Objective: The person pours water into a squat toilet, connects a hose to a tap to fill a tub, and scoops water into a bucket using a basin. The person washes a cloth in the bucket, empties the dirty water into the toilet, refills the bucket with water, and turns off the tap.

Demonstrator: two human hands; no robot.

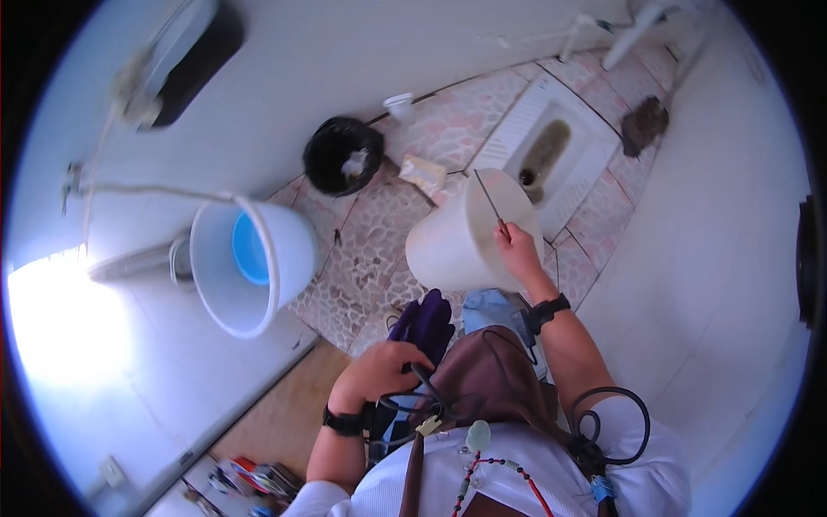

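One large white bucket [297,246] is showing at far left, with a black-lined bin [320,164] sitting right of it. The left hand [379,370] is resting curled just beside purple gloves [424,324]; whether its grip is holding them, I cannot tell. Farther right, a cream tub [448,241] is sitting on the tiled floor [370,258], and a thin rod [488,196] is crossing in front of it, its long axis slanting up and left out of the right hand [519,250]. That hand, nearer the tub, is clamping its grip around the rod.

Purple glove [424,323], dark rod [488,196], cream bucket [448,246], brown apron [474,375], pink-and-grey pebble-patterned tiles [366,246]
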